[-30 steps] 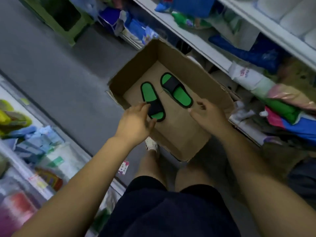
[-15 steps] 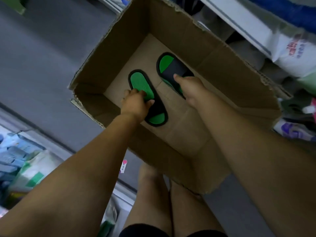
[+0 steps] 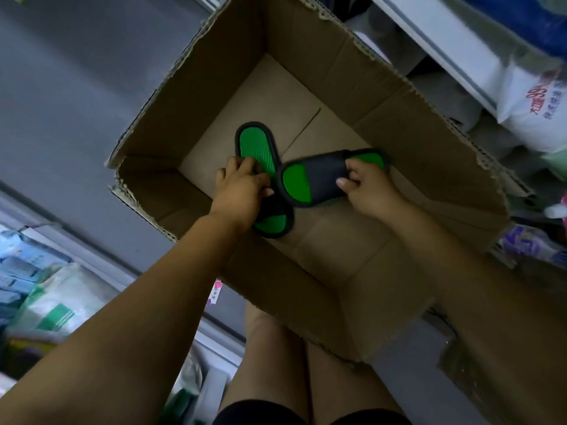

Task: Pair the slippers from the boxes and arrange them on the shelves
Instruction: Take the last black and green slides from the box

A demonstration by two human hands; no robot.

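An open cardboard box (image 3: 395,87) stands on the floor in front of me. Inside are two green slippers with black straps and black rims. My left hand (image 3: 241,190) grips the strap of the left slipper (image 3: 254,147), which lies on the box bottom. My right hand (image 3: 366,187) holds the right slipper (image 3: 316,179) by its strap, lifted and turned sideways, with its toe end over the left slipper.
White shelves (image 3: 441,41) with packaged goods run along the right, a white bag with red print (image 3: 534,108) among them. Low shelving with packets (image 3: 52,305) lines the left. Grey floor (image 3: 76,87) lies beyond the box. My bare knees (image 3: 276,357) are below it.
Both hands reached into the box and closed on the slippers. The right slipper has been lifted and swung sideways toward the left one. The camera has moved closer over the box.
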